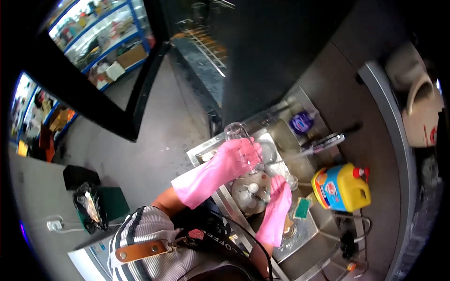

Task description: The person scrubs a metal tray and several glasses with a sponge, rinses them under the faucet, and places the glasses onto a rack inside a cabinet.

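My left hand (236, 158), in a long pink rubber glove, is wrapped round a tall clear drinking glass (236, 131) held tilted above the sink (323, 236). The gloved right hand (277, 199) is lower and to the right, its fingers drawn together beside a small clear glass piece (292, 182); I cannot tell what they grip. Between the hands, a round bowl (244, 200) holds white and clear pieces. A clear round dish (267, 151) shows behind the left fingers. Right of the right glove lies a green and yellow sponge (302, 208).
A yellow detergent jug (344, 188) with a red cap stands on the sink's far edge. Near it are a purple bottle (302, 122) and a long black-handled tool (335, 138). A dark-framed door (150, 89) stands at upper left, a lined bin (105, 206) at left.
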`<state>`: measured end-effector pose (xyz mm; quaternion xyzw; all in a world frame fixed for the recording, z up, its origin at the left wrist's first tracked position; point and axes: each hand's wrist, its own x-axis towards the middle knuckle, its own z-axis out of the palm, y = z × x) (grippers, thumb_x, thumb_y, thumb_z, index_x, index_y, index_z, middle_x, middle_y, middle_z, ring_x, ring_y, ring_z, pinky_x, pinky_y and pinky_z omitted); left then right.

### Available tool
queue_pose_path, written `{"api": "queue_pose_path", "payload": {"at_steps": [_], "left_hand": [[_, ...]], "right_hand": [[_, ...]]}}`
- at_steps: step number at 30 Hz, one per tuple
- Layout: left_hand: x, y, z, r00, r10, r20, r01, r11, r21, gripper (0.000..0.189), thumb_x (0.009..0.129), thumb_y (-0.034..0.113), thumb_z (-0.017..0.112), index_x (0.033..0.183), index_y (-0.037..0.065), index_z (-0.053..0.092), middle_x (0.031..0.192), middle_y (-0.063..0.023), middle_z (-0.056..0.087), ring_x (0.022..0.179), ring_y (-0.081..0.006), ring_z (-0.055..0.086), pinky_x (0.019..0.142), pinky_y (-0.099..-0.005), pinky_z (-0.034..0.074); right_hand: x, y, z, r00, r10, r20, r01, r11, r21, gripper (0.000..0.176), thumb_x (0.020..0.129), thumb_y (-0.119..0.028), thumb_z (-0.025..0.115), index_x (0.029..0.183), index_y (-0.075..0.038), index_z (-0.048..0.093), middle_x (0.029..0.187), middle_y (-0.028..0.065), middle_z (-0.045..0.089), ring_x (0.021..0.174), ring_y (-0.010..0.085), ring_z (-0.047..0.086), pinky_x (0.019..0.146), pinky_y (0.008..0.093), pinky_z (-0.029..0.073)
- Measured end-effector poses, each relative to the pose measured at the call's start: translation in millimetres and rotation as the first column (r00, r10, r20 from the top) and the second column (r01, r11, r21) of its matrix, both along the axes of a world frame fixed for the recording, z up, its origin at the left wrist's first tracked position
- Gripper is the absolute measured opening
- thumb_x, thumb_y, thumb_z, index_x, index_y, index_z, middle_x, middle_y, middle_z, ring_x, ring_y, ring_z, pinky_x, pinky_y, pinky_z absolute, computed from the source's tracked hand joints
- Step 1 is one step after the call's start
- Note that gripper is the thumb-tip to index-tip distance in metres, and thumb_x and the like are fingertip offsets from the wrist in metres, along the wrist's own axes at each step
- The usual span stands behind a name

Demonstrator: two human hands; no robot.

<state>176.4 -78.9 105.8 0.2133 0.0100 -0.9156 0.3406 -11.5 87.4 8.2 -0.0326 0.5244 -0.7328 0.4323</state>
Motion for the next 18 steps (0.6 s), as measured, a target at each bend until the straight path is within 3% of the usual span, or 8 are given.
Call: {"api": "queue_pose_path", "payload": {"at_steps": [2, 4, 5, 6, 8, 12, 14, 18], "left_hand": [[31.6, -8.3, 23.8, 0.987, 0.137, -0.09, -0.128, 0.987, 0.1, 0.043, 0.074, 0.021, 0.071, 0.111, 0.001, 0.062, 0.116, -0.0177, 0.065, 0.11, -0.0366, 0.062, 0.101, -0.051, 0.048], [65.8, -26.8, 53.5, 0.963, 0.237, -0.128, -0.232, 0.971, 0.052, 0.046, 0.072, 0.023, 0.071, 0.111, 0.001, 0.062, 0.113, -0.0185, 0.066, 0.107, -0.0361, 0.063, 0.101, -0.0512, 0.048], [75.8, -46.5, 50.7, 0.939, 0.258, -0.229, -0.292, 0.947, -0.133, 0.045, 0.071, 0.023, 0.072, 0.11, 0.001, 0.063, 0.108, -0.0175, 0.066, 0.104, -0.0351, 0.063, 0.101, -0.0511, 0.048], [82.4, -70.1, 47.4, 0.882, 0.287, -0.373, -0.389, 0.892, -0.233, 0.039, 0.077, 0.023, 0.072, 0.108, 0.002, 0.063, 0.106, -0.0163, 0.066, 0.102, -0.033, 0.063, 0.098, -0.0483, 0.05], [102.5, -117.1, 61.1, 0.827, 0.397, -0.398, -0.542, 0.749, -0.381, 0.03, 0.081, 0.013, 0.072, 0.108, 0.004, 0.062, 0.104, -0.0166, 0.066, 0.103, -0.0319, 0.063, 0.094, -0.0466, 0.053], [126.0, -244.8, 76.3, 0.672, 0.657, -0.342, -0.699, 0.409, -0.587, 0.054, 0.07, -0.008, 0.078, 0.118, 0.006, 0.057, 0.105, -0.0178, 0.064, 0.105, -0.0304, 0.063, 0.085, -0.0453, 0.058], [125.4, -306.1, 89.4, 0.555, 0.791, -0.259, -0.528, 0.094, -0.844, 0.068, 0.063, -0.002, 0.086, 0.122, 0.003, 0.054, 0.108, -0.0168, 0.064, 0.106, -0.0293, 0.063, 0.085, -0.0425, 0.058], [105.8, -382.0, 106.2, 0.483, 0.864, 0.14, -0.21, 0.269, -0.94, 0.098, 0.055, 0.006, 0.092, 0.135, -0.001, 0.037, 0.127, -0.0236, 0.052, 0.12, -0.0319, 0.054, 0.094, -0.0427, 0.053]], "right_hand": [[1.4, 4.7, 4.6, 0.999, -0.012, -0.037, 0.013, 0.999, 0.029, 0.049, 0.106, -0.029, 0.043, 0.137, 0.009, 0.047, 0.14, 0.0245, 0.052, 0.129, 0.0352, 0.053, 0.112, 0.0435, 0.04], [-1.6, 13.7, -0.5, 0.999, -0.015, -0.04, 0.016, 0.999, 0.035, 0.049, 0.106, -0.029, 0.043, 0.138, 0.009, 0.047, 0.141, 0.0256, 0.051, 0.13, 0.0367, 0.052, 0.113, 0.045, 0.039], [-3.4, 17.3, -3.2, 0.999, -0.013, -0.038, 0.014, 1.0, 0.028, 0.05, 0.106, -0.029, 0.043, 0.138, 0.009, 0.047, 0.141, 0.0258, 0.051, 0.13, 0.0374, 0.051, 0.113, 0.0454, 0.038], [-5.4, 20.7, -6.2, 0.999, -0.014, -0.037, 0.015, 1.0, 0.023, 0.051, 0.106, -0.029, 0.043, 0.139, 0.009, 0.046, 0.142, 0.0261, 0.05, 0.131, 0.038, 0.051, 0.114, 0.0458, 0.038], [-8.3, 25.7, -12.8, 0.999, -0.022, -0.036, 0.023, 1.0, 0.02, 0.055, 0.105, -0.033, 0.046, 0.14, 0.009, 0.044, 0.142, 0.027, 0.05, 0.132, 0.0384, 0.049, 0.115, 0.046, 0.036], [-0.5, 13.5, -3.0, 0.991, -0.13, -0.036, 0.131, 0.991, 0.033, 0.048, 0.105, -0.029, 0.045, 0.132, 0.011, 0.05, 0.136, 0.028, 0.054, 0.127, 0.0386, 0.053, 0.113, 0.0464, 0.04], [9.5, 1.7, 4.3, 0.976, -0.213, -0.033, 0.214, 0.976, 0.043, 0.046, 0.105, -0.027, 0.045, 0.129, 0.012, 0.053, 0.133, 0.0284, 0.056, 0.124, 0.0387, 0.056, 0.112, 0.0466, 0.042], [24.4, -9.7, -4.0, 0.969, -0.217, -0.117, 0.218, 0.976, -0.005, 0.055, 0.104, -0.033, 0.048, 0.137, 0.011, 0.045, 0.14, 0.0287, 0.05, 0.131, 0.0378, 0.05, 0.114, 0.0452, 0.039]]}}
